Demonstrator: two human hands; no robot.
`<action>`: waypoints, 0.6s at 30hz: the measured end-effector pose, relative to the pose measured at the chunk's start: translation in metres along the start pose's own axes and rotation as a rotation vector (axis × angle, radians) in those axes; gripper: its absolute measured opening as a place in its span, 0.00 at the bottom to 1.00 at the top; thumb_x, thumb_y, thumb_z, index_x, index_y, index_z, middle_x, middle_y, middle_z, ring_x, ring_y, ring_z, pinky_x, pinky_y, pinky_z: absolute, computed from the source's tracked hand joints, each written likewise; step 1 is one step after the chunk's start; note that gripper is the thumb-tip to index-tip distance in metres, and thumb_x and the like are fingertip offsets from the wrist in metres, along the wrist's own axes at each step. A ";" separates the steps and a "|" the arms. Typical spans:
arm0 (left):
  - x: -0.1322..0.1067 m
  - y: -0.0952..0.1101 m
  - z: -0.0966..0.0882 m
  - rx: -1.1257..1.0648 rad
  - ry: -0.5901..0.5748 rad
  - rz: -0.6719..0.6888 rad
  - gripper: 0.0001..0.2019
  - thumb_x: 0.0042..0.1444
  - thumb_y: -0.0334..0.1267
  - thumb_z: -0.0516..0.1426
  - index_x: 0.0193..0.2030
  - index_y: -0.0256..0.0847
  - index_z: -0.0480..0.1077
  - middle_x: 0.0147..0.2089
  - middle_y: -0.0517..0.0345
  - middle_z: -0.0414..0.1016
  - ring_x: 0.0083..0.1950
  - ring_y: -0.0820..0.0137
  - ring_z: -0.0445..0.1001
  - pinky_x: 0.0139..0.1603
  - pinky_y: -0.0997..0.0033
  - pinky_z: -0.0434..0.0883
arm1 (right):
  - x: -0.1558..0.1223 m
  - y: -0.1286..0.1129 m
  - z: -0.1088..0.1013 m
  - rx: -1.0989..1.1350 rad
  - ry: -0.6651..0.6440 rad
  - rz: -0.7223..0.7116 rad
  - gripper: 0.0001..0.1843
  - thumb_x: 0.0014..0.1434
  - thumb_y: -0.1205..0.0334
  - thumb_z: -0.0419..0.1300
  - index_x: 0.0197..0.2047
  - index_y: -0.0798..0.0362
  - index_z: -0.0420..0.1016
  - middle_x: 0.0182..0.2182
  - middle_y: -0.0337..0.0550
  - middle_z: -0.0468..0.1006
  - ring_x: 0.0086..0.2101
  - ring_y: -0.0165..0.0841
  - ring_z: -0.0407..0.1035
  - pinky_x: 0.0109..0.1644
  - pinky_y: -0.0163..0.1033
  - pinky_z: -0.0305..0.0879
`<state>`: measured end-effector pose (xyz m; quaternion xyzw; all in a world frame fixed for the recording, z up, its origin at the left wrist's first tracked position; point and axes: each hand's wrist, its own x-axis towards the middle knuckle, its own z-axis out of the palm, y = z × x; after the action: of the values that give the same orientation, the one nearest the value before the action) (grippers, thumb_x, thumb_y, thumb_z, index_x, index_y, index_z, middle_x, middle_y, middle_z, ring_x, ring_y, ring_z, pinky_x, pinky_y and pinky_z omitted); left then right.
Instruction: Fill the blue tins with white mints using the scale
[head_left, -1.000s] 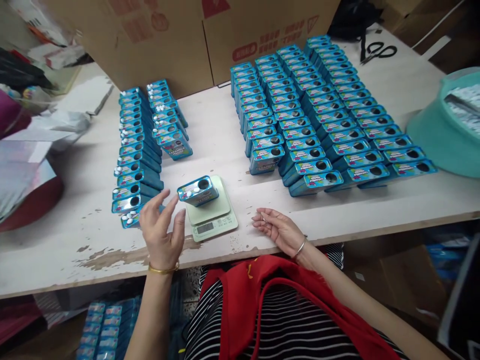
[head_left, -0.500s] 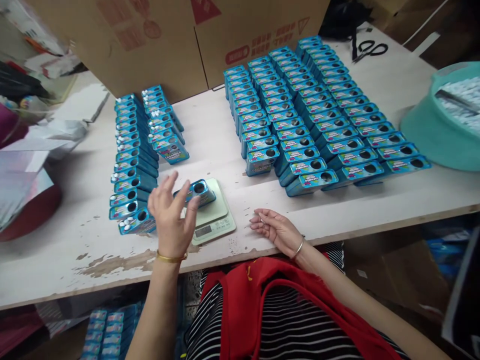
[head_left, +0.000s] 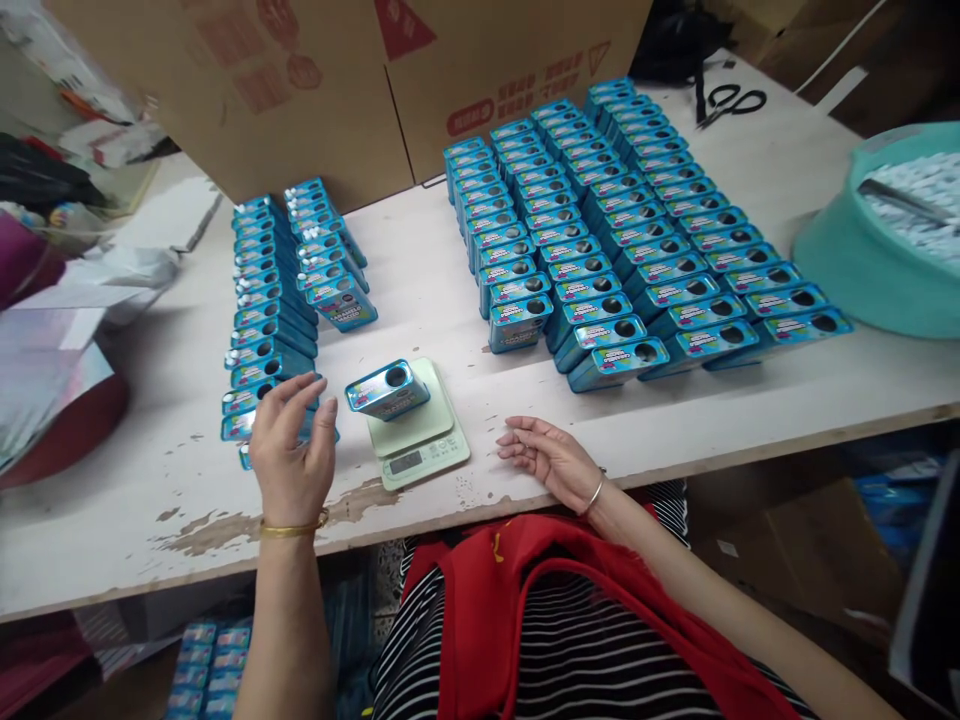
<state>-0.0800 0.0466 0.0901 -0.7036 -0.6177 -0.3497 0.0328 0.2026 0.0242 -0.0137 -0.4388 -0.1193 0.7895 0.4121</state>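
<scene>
Blue rectangular metal tin (head_left: 387, 389): left of frame centre, on pale-green plastic scale (head_left: 429, 462) | long axis slants up rightward | just up-right of nearer left hand (head_left: 291, 450), fingers parted, unladen | right hand (head_left: 553, 462) half-curled, contents unclear

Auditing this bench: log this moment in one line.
left hand: open, near left tins | right hand: near scale, grip unclear | blue tin: on scale

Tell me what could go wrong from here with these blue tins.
The left hand is close to the leftmost tins, so it might knock one over. The tin on the scale stands unheld; a bump could tip it.
</scene>
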 end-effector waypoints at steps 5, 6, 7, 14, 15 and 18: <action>0.001 0.000 0.006 -0.011 -0.053 0.014 0.12 0.60 0.40 0.55 0.48 0.41 0.71 0.51 0.50 0.70 0.53 0.64 0.69 0.56 0.58 0.66 | 0.000 0.001 0.000 0.001 -0.011 -0.007 0.14 0.51 0.63 0.65 0.41 0.56 0.70 0.31 0.44 0.79 0.29 0.28 0.74 0.32 0.30 0.68; 0.001 -0.001 0.008 -0.007 -0.066 0.022 0.13 0.60 0.41 0.55 0.49 0.41 0.70 0.51 0.50 0.70 0.53 0.64 0.69 0.56 0.58 0.66 | 0.000 0.001 0.000 0.004 -0.014 -0.009 0.14 0.51 0.63 0.66 0.41 0.56 0.70 0.30 0.44 0.79 0.28 0.28 0.74 0.31 0.30 0.68; 0.002 -0.001 0.010 0.001 -0.082 0.034 0.14 0.59 0.42 0.55 0.50 0.42 0.70 0.52 0.49 0.70 0.54 0.64 0.69 0.56 0.58 0.66 | 0.000 0.001 0.000 0.006 -0.017 -0.011 0.14 0.51 0.62 0.66 0.41 0.56 0.70 0.30 0.43 0.79 0.28 0.27 0.74 0.31 0.30 0.68; 0.011 -0.001 0.029 0.074 -0.264 0.134 0.28 0.54 0.52 0.59 0.59 0.43 0.62 0.56 0.48 0.67 0.56 0.59 0.66 0.57 0.55 0.64 | 0.000 0.001 0.000 0.019 -0.035 -0.020 0.16 0.50 0.61 0.67 0.41 0.56 0.70 0.30 0.43 0.78 0.28 0.27 0.73 0.31 0.30 0.67; 0.013 -0.001 0.031 0.083 -0.275 0.130 0.29 0.54 0.53 0.59 0.59 0.43 0.61 0.56 0.49 0.67 0.56 0.59 0.66 0.57 0.55 0.63 | 0.000 0.001 0.000 0.022 -0.040 -0.021 0.16 0.50 0.61 0.66 0.41 0.56 0.70 0.30 0.42 0.78 0.28 0.27 0.73 0.31 0.30 0.67; 0.014 -0.001 0.033 0.099 -0.298 0.101 0.31 0.52 0.54 0.59 0.60 0.43 0.61 0.54 0.48 0.68 0.54 0.59 0.68 0.55 0.55 0.64 | 0.001 0.001 -0.001 0.031 -0.052 -0.023 0.15 0.51 0.60 0.66 0.41 0.55 0.70 0.30 0.42 0.78 0.28 0.27 0.73 0.32 0.31 0.66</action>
<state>-0.0665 0.0743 0.0725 -0.7753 -0.5961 -0.2086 -0.0069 0.2029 0.0241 -0.0151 -0.4102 -0.1227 0.7977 0.4247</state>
